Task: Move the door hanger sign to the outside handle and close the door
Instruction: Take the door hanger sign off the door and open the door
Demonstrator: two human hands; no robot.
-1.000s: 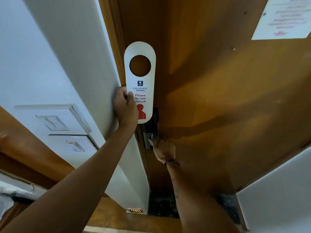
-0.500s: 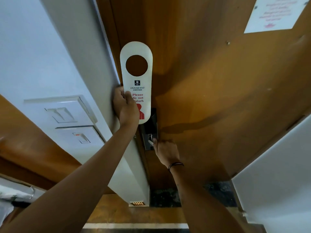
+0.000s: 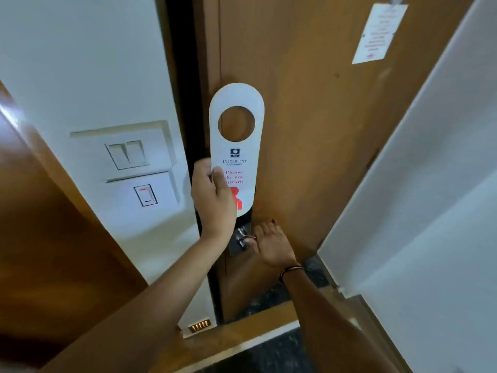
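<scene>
A white door hanger sign (image 3: 236, 146) with a round hole and red "Please do not disturb" lettering stands upright in front of the wooden door (image 3: 309, 117). My left hand (image 3: 212, 197) grips its lower left part, thumb on the front. Below it, my right hand (image 3: 269, 243) is on the metal inside handle (image 3: 240, 239), fingers wrapped over the lever. The door's left edge meets a dark gap by the frame. The outside handle is hidden.
A white wall (image 3: 80, 63) at left carries light switches (image 3: 127, 154) and a single switch (image 3: 145, 195). A printed notice (image 3: 376, 33) hangs on the door's upper right. A white wall (image 3: 430, 211) closes in on the right. Brown wood panel (image 3: 40, 224) at lower left.
The view has shifted and tilted, so door and switches sit more upright. My left hand still holds the sign and my right hand stays on the handle; a dark gap now shows at the door edge.
</scene>
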